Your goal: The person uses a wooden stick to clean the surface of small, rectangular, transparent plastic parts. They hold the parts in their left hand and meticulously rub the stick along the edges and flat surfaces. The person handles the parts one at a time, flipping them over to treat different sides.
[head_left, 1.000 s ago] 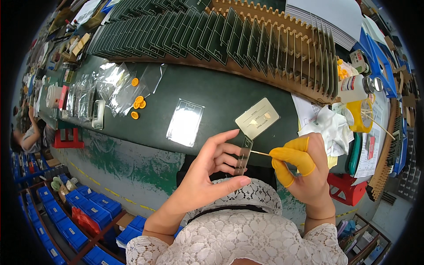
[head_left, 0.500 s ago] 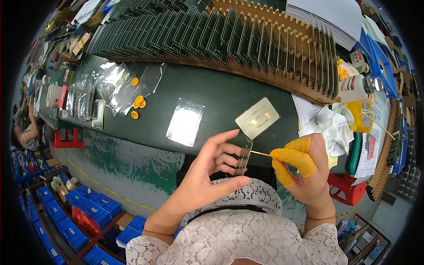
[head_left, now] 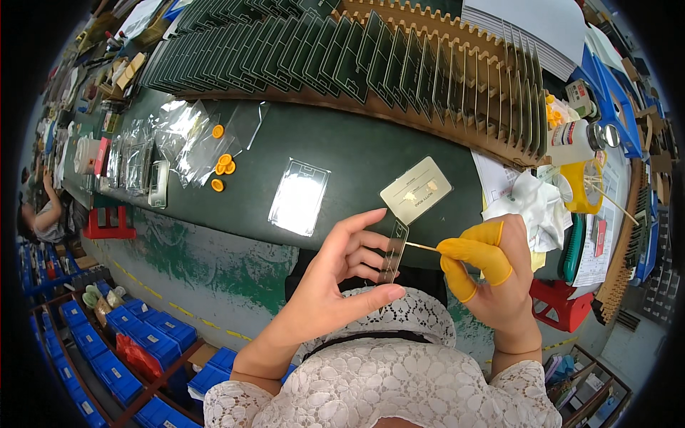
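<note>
My left hand [head_left: 342,274] grips a small clear panel with dark printed edges [head_left: 395,251], tilted nearly edge-on between thumb and fingers. My right hand [head_left: 492,267], with yellow finger cots on several fingers, pinches a thin pale stick [head_left: 422,247]. The stick's far end meets the panel's face; its tip is too small to make out. Just beyond my hands, a pale printed card [head_left: 417,191] lies on the dark green table [head_left: 271,196]. To its left lies a glossy rectangular panel [head_left: 300,197] reflecting the light.
Cardboard racks [head_left: 442,132] hold many dark panels upright along the back. Orange finger cots [head_left: 225,165] and clear plastic bags [head_left: 193,139] lie at left. On the right are a white cloth [head_left: 528,210], a white bottle [head_left: 573,141] and a yellow cup of sticks [head_left: 581,189]. A person sits far left.
Almost nothing differs. My right hand has shifted very slightly, with the stick still against the panel; my left hand stays in place.
</note>
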`<state>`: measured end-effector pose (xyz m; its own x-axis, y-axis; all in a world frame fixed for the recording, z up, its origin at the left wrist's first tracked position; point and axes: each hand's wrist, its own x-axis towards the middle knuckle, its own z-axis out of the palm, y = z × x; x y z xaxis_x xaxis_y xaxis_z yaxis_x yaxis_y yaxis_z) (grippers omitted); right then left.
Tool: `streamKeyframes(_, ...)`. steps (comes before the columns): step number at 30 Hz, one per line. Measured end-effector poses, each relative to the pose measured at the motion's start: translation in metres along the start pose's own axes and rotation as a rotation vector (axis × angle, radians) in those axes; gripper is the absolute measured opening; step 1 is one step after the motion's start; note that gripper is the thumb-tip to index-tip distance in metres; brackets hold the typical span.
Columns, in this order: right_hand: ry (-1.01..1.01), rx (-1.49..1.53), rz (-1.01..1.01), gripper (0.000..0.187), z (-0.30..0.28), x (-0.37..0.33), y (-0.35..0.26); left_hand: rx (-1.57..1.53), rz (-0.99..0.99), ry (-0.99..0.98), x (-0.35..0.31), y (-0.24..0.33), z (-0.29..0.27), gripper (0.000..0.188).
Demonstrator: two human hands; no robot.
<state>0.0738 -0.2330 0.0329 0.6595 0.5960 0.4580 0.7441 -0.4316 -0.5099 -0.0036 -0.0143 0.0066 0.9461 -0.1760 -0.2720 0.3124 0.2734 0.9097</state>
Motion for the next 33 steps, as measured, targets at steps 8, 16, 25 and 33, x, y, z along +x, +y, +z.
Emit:
streamKeyframes(8,0.049,-0.074,0.036,0.032,0.004,-0.001,0.011,-0.008,0.009,0.020,0.000,-0.003,-0.001,0.081)
streamKeyframes(16,-0.078,-0.259,0.071,0.025,0.023,-0.013,0.038,0.002,0.020,0.101,0.003,0.000,-0.007,0.080)
streamKeyframes(25,-0.111,-0.280,0.041,0.026,0.033,-0.009,0.043,-0.005,0.018,0.103,0.002,0.000,-0.007,0.080)
streamKeyframes(33,-0.127,-0.280,0.054,0.026,0.034,-0.009,0.043,-0.008,0.018,0.053,0.003,-0.002,-0.009,0.081)
